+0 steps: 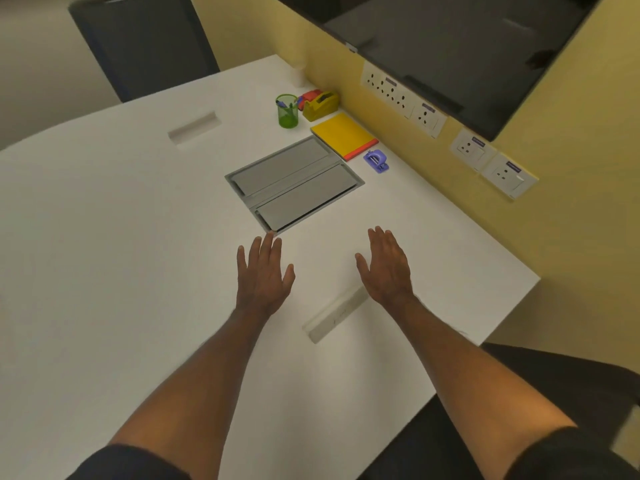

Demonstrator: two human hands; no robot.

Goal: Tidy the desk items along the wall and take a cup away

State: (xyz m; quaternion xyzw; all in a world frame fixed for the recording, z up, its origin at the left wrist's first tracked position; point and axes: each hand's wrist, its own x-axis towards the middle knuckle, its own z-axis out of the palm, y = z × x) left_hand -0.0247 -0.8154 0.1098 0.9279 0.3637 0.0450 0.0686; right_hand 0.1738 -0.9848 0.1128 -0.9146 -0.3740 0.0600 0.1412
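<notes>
Desk (104, 237): white top, set against a yellow wall (561, 216).

Left hand (264, 275): palm down over the desk, fingers straight and slightly spread, holding nothing; fingertips just short of the near corner of the grey hatch. Whether it touches the desk cannot be told.

Right hand (386, 265): palm down, fingers straight and close together, thumb out to the side, holding nothing; well apart from every item.

Grey hatch (294, 183): two-flap metal panel let into the desk, both flaps closed.

Items along the wall, far to near:
- Cup (299, 75): white, upright, at the far end of the desk beside the wall.
- Tape dispenser (320, 105): yellow, just beside the wall, with a red object (309, 97) touching or just behind it; which cannot be told.
- Pen holder (287, 111): green, see-through, upright, blue pens inside, just left of the tape dispenser.
- Notebook (343, 135): yellow with an orange edge, lying flat between the tape dispenser and the hole punch.
- Hole punch (376, 161): purple, near the notebook's orange edge.

Wall sockets (401, 95): white, in a row above the items.

Chair (145, 43): dark, at the far side of the desk.
</notes>
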